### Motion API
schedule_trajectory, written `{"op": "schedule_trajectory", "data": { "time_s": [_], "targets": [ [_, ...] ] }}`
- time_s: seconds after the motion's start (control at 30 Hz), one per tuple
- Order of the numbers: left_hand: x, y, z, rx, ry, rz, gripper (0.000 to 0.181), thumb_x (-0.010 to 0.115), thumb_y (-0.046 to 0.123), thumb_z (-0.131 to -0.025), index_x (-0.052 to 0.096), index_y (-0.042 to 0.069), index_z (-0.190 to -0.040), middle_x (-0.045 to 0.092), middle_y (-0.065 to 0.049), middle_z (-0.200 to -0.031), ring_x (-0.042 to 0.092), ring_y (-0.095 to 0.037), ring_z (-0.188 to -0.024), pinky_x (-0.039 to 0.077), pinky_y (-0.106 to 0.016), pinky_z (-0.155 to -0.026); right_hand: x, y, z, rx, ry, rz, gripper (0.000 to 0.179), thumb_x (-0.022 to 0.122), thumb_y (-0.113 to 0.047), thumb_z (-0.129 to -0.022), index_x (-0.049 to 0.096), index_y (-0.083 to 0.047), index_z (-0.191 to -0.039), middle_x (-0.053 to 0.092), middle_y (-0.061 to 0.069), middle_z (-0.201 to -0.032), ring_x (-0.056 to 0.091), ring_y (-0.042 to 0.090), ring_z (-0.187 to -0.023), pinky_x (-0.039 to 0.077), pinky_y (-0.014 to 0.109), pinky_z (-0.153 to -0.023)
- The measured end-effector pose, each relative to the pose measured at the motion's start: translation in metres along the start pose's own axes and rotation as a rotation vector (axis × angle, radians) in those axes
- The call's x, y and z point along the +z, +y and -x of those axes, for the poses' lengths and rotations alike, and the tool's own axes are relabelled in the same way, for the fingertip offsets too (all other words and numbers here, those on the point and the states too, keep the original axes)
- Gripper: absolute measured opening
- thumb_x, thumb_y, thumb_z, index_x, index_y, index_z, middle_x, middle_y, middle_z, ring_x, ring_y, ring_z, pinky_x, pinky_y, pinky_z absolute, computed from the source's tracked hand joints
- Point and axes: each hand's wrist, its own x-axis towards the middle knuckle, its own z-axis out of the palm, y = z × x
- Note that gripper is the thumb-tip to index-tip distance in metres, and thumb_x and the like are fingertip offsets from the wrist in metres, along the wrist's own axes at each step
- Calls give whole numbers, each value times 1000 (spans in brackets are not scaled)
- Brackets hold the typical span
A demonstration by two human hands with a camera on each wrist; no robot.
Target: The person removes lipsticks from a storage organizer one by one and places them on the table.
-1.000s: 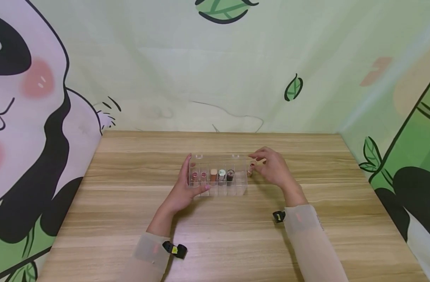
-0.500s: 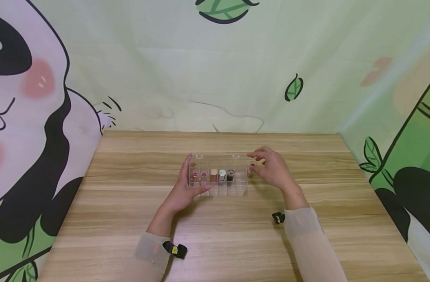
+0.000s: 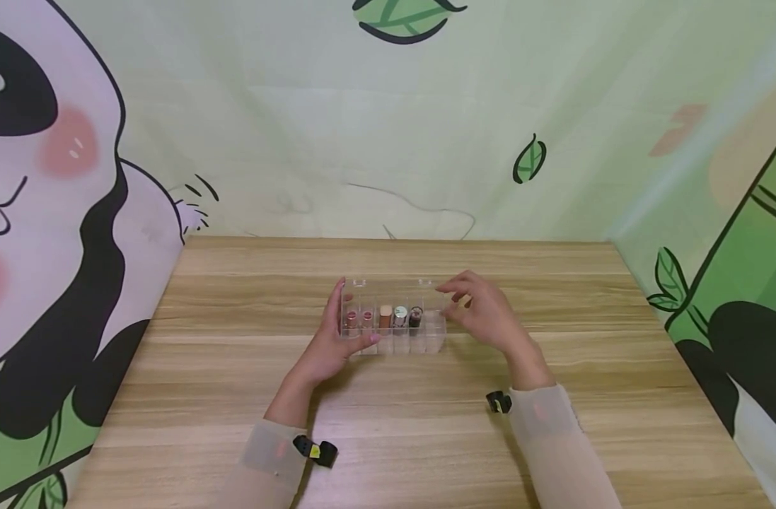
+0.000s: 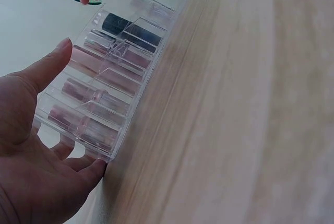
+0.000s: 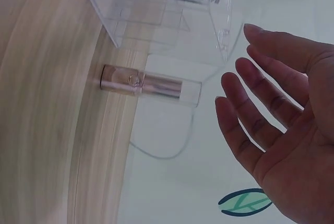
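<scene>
My left hand [image 3: 327, 353] grips the left end of a clear plastic lipstick organizer [image 3: 435, 343], thumb across the front and fingers behind. Upright in its slots are two pinkish tubes [image 3: 368, 318], a brown tube [image 3: 385, 318], a white-topped tube [image 3: 400, 317] and a dark tube [image 3: 416, 317]; the rightmost slots hold nothing. Beside the organizer's right end, my right hand [image 3: 486, 311] hovers with relaxed, spread fingers. A rose-gold lipstick with a clear cap [image 5: 119, 80] stands upright on the table in the right wrist view, apart from the fingers; the right hand hides it in the head view.
The wood-grain table [image 3: 426, 438] reaches back to a pale green printed backdrop [image 3: 286, 127] with a panda and leaves. Black wrist cameras sit at both cuffs, the left camera [image 3: 315, 451] close above the tabletop.
The right hand has shifted left toward the organizer's right end, and the lipstick seen at its fingertips earlier is now covered in the head view. Left hand and organizer have stayed put.
</scene>
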Motion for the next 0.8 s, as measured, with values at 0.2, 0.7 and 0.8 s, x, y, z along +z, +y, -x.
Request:
{"op": "schedule_trajectory", "data": {
  "time_s": [0.2, 0.7, 0.8],
  "targets": [
    [0, -1, -1, 15, 1, -7, 124, 91, 33, -87, -2, 50, -169, 23, -13, -172, 22, -46, -159, 18, -68, -126, 4, -6, 0, -25, -8, 19, 39, 84, -6, -91, 77, -7, -129, 72, 7, -122, 70, 29, -104, 58, 43, -82],
    [0, -2, -2, 27, 4, 1, 124, 91, 31, -87, 0, 46, -170, 23, -15, -172, 23, -46, -159, 18, -68, -126, 11, -16, -1, -39, -33, -30, 37, 83, -3, -91, 76, -3, -127, 70, 12, -124, 69, 39, -108, 61, 48, -88],
    [0, -2, -1, 28, 5, 4, 124, 92, 30, -87, 1, 42, -171, 24, -16, -171, 24, -47, -158, 19, -68, -125, 15, -16, -1, -51, -42, -36, 36, 82, -4, -92, 76, -2, -127, 70, 12, -126, 69, 36, -109, 61, 48, -89]
  ]
}}
